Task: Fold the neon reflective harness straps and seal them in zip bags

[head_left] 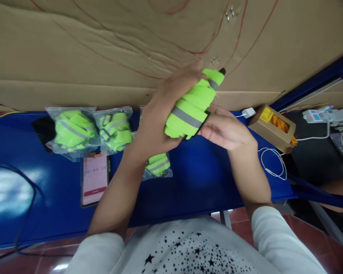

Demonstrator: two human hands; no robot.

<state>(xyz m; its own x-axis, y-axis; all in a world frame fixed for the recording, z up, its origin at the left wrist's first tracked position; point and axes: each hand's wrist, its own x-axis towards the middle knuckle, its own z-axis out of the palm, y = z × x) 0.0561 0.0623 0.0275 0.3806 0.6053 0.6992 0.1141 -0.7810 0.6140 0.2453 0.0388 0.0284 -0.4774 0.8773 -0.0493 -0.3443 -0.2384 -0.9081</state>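
A rolled-up neon yellow-green safety vest (pixel 193 104) with grey reflective strips is held above the blue table (pixel 200 175). My left hand (pixel 162 114) wraps round the roll from the left, fingers closed over its top. My right hand (pixel 224 129) grips the roll's lower end from the right, fingers curled under it. Three more folded vests in clear plastic bags lie on the table: one (pixel 72 129) at the left, one (pixel 116 129) beside it, and one (pixel 158 165) partly hidden under my left forearm.
A phone (pixel 95 179) with a lit screen lies on the table below the bagged vests. A large cardboard sheet (pixel 103 49) with red lines stands behind. At the right are a small brown box (pixel 271 127), a white charger with cable (pixel 248 112) and a power strip (pixel 317 114).
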